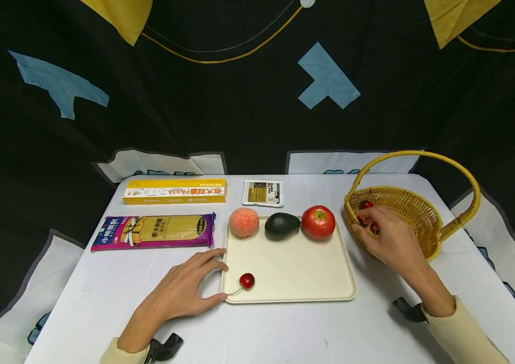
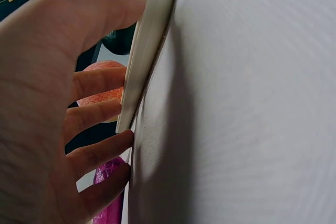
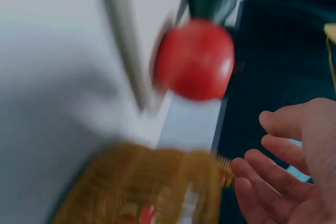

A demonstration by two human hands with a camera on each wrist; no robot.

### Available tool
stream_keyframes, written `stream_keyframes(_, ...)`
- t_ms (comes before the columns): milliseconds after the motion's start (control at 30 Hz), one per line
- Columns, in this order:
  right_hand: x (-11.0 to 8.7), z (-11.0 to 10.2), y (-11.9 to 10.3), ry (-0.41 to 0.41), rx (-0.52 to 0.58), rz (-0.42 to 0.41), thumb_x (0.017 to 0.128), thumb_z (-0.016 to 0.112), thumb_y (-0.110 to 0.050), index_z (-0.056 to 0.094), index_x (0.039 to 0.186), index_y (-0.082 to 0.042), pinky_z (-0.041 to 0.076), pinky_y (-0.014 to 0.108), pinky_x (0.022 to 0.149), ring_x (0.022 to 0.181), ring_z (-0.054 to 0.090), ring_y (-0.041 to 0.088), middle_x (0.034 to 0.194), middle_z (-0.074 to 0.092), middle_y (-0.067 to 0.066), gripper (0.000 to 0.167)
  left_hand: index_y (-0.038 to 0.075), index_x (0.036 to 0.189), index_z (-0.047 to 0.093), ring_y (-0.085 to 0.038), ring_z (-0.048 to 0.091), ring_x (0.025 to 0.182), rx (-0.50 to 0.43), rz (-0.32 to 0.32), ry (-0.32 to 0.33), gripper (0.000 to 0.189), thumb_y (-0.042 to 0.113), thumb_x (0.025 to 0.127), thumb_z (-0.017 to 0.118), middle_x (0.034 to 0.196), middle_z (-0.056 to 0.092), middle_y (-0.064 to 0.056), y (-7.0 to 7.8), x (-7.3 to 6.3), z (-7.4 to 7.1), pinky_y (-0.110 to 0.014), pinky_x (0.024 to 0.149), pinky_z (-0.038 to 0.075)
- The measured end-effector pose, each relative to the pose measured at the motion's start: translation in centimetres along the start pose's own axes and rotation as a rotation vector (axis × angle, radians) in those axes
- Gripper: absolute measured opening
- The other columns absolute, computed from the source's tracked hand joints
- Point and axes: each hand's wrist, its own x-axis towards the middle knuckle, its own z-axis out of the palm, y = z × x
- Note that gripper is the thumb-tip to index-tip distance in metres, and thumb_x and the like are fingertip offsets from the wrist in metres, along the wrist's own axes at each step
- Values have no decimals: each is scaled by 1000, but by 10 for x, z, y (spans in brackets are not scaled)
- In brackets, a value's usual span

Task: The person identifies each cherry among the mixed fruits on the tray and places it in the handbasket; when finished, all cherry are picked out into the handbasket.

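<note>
My left hand (image 1: 184, 285) rests at the left end of a cream tray (image 1: 293, 273), its spread fingers and thumb touching the rim. Near that thumb a red cherry (image 1: 247, 281) with a pale stem lies inside the tray. Along the tray's far side sit a rough pinkish-orange round fruit (image 1: 244, 222), a dark green avocado (image 1: 280, 225) and a red apple (image 1: 319, 222). My right hand (image 1: 389, 240) reaches over the near left rim of a wicker basket (image 1: 421, 212), fingertips beside several cherries (image 1: 366, 205). In the right wrist view its fingers are loosely bent, with nothing visible between them.
Left of the tray lies a purple pasta packet (image 1: 157, 231), with a yellow-and-white pasta box (image 1: 175, 191) behind it. A small white sachet (image 1: 263, 193) lies beyond the tray. The basket's tall handle (image 1: 421, 153) arches up at the right. A dark cloth hangs behind the table.
</note>
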Motion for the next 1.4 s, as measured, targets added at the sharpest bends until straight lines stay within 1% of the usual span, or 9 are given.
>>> stream_keyframes(100,-2,10,-20,-2,25,-73,86,90,-12,75,116,-5,59,41,63,78,68,24,107,73,11,34,33,126,70,-22,52,148,4,4,4,51,57,84,85,165,48,9,0,0,1,-52,102,57)
stream_keyframes(233,-4,23,-46,-4,81,-179,82,94,-13,74,115,-8,60,37,61,78,70,21,104,73,8,39,33,126,70,-22,52,148,5,5,6,50,56,84,85,165,49,9,0,0,1,-52,102,57)
stream_keyframes(367,-5,38,-67,-29,168,-278,82,94,-15,73,116,-11,64,36,69,86,74,20,110,73,5,40,33,126,71,-23,53,147,5,6,5,50,56,84,86,164,50,7,-1,0,1,-53,104,56)
stream_keyframes(500,-7,52,-85,-96,256,-335,86,91,-16,73,121,-13,64,36,78,94,74,20,118,72,1,40,32,127,71,-24,53,146,7,9,4,50,55,85,86,164,50,6,-1,0,1,-53,106,55)
stream_keyframes(667,-9,66,-105,-182,322,-364,88,90,-20,72,124,-14,63,35,83,100,74,19,118,70,-1,40,31,127,71,-24,53,147,1,6,-4,51,56,85,85,165,49,6,-1,0,1,-53,106,55)
stream_keyframes(800,-8,78,-118,-226,341,-406,89,89,-21,72,124,-13,61,32,86,106,72,14,121,71,-2,39,31,127,71,-23,52,147,1,11,2,51,57,85,85,164,49,6,-1,0,1,-52,105,56)
stream_keyframes(933,-7,88,-130,-284,354,-441,90,89,-21,72,124,-11,60,30,89,110,71,13,122,71,-2,39,32,127,71,-22,51,148,8,9,4,51,57,85,84,165,49,7,-1,0,0,-51,104,56)
stream_keyframes(1133,-8,100,-147,-402,356,-415,91,87,-23,73,128,-13,59,30,95,113,69,11,123,70,-3,40,33,127,71,-22,51,148,5,9,-1,51,58,85,84,165,49,7,-1,0,0,-52,105,56)
stream_keyframes(1400,-8,109,-159,-495,326,-407,96,81,-20,73,133,-21,57,29,98,116,67,10,131,66,-3,38,33,128,70,-22,51,148,8,9,-4,51,58,85,84,165,48,7,-1,0,0,-52,103,57)
